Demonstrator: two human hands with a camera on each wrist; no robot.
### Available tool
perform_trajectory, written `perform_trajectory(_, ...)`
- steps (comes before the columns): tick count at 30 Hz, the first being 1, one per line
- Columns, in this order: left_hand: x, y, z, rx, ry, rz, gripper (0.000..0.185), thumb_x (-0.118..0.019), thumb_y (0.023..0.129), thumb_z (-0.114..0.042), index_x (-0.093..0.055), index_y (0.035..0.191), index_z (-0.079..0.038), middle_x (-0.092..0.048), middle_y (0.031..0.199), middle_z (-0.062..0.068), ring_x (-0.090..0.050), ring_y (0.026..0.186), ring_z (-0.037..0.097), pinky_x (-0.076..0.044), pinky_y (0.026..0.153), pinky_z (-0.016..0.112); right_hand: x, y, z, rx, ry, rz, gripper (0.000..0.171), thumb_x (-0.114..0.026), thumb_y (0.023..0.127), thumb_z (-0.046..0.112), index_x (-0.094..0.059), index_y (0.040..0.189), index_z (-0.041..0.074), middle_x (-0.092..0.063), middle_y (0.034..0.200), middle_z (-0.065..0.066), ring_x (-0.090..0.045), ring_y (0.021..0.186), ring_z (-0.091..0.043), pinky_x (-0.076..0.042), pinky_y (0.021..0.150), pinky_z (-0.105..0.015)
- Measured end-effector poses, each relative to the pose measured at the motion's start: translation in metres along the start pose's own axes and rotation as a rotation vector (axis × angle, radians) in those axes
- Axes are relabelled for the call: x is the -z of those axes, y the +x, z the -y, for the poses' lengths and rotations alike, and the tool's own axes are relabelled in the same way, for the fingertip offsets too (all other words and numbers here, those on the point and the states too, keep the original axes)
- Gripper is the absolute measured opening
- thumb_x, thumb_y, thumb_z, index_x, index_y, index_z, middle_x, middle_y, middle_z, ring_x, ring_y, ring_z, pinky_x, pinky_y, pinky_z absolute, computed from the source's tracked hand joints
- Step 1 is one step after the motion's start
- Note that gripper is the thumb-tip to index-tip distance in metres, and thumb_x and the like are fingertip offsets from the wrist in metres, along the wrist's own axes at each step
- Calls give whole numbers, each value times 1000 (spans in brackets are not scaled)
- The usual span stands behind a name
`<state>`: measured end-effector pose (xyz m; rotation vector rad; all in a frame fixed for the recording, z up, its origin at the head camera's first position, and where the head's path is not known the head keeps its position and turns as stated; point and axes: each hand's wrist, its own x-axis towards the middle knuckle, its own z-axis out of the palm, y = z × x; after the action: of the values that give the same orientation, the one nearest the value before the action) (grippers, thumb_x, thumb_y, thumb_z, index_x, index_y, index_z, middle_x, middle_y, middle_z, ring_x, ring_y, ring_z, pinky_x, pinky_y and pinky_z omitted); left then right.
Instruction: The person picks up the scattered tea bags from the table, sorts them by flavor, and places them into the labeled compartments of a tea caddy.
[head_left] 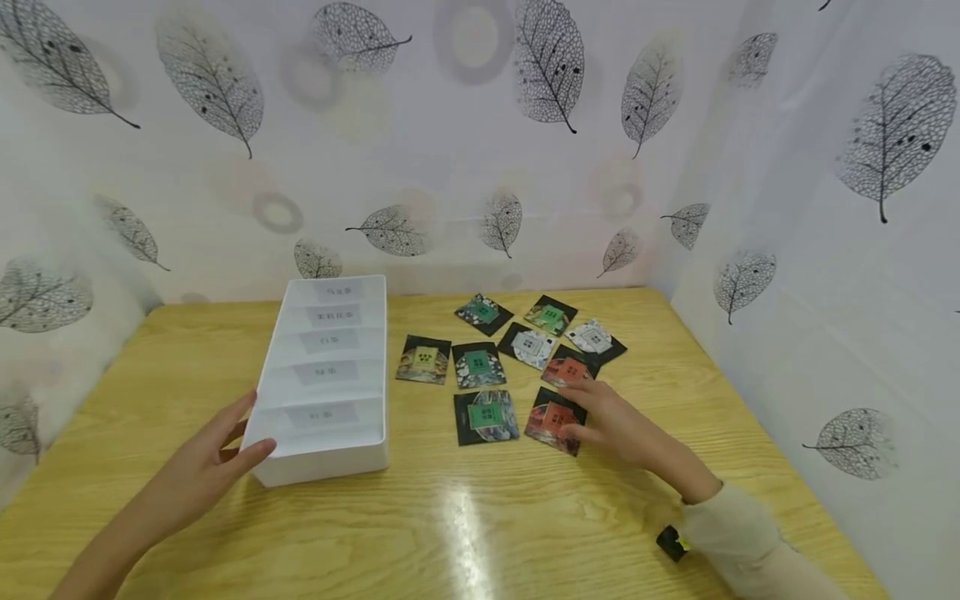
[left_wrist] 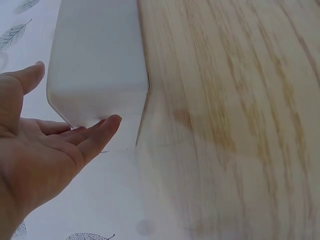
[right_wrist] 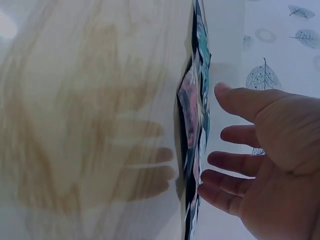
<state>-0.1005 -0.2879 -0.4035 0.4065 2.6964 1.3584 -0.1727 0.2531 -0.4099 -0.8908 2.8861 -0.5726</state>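
A white box (head_left: 330, 465) with labelled compartments stands left of centre on the table. My left hand (head_left: 197, 471) rests at its near left corner, and in the left wrist view the fingers (left_wrist: 102, 136) lie fairly straight against the box's side. Over the flat tea sachets, my right hand (head_left: 626, 425) hovers with relaxed, spread fingers and nothing gripped. Directly by its fingertips are a near red sachet (head_left: 551, 417) and a second red sachet (head_left: 562, 365). In the right wrist view, the thumb and fingers (right_wrist: 232, 162) are apart; whether they touch a sachet I cannot tell.
Several other sachets lie right of the box, including a yellow-labelled one (head_left: 423, 360), a green-labelled one (head_left: 486, 417) and a white-labelled one (head_left: 527, 344). A small black object (head_left: 672, 543) is beside the right sleeve. A leaf-patterned curtain (head_left: 450, 150) surrounds the wooden table (head_left: 360, 533).
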Motion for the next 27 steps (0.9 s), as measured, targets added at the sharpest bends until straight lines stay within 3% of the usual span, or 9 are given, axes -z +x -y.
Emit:
perform_trajectory(5,-2,1,0,-9,-30,11,81,-59,108,-20,-6,165,-1,-16,166,29,-38,139,56,-43,88,11,-8,1,5,-4,-73,37,54,-76,96,25,-61,141,-3,-52,146,-29,-46,137,-48,-39,108,-61)
perform_trajectory(12,0,-2,2,26,-20,30,86,-59,108,-21,1,164,2,-13,165,34,-41,135,58,-53,90,38,-12,-4,12,-23,-106,81,52,-73,99,26,-60,145,6,-45,150,-32,-43,137,-53,-39,106,-66)
perform_trajectory(16,0,-2,6,37,-6,48,86,-58,108,-22,3,164,1,-18,164,33,-45,134,52,-53,88,30,-18,-6,19,-39,-200,50,50,-72,99,28,-62,143,8,-51,144,-32,-49,131,-52,-44,101,-64)
perform_trajectory(17,0,-2,7,38,-10,52,86,-58,108,-22,3,164,0,-20,164,32,-48,135,45,-52,88,26,-19,-7,21,-51,-230,41,49,-72,99,30,-62,142,8,-53,141,-32,-52,128,-51,-46,99,-63)
perform_trajectory(20,0,-1,10,38,-15,63,86,-58,109,-22,4,165,-1,-21,164,31,-53,132,28,-50,86,20,-25,-8,30,-109,-304,8,46,-73,98,33,-66,137,9,-62,123,-27,-61,110,-44,-54,86,-56)
perform_trajectory(22,-1,-1,11,37,-17,67,86,-58,108,-22,4,165,-2,-20,164,31,-53,131,24,-50,86,18,-29,-9,37,-172,-330,-10,44,-74,97,36,-69,132,9,-63,108,-22,-61,96,-38,-55,75,-51)
perform_trajectory(24,-1,0,12,35,-12,69,87,-58,108,-22,5,165,-2,-18,165,31,-51,132,30,-49,86,17,-33,-10,43,-228,-355,-27,43,-75,96,38,-71,126,8,-61,96,-18,-60,85,-33,-55,67,-47)
perform_trajectory(27,-1,0,13,29,-7,72,87,-57,109,-22,6,164,-2,-15,165,33,-47,133,41,-48,86,16,-37,-9,50,-304,-376,-26,43,-74,96,41,-73,120,6,-60,90,-17,-60,81,-32,-55,64,-47)
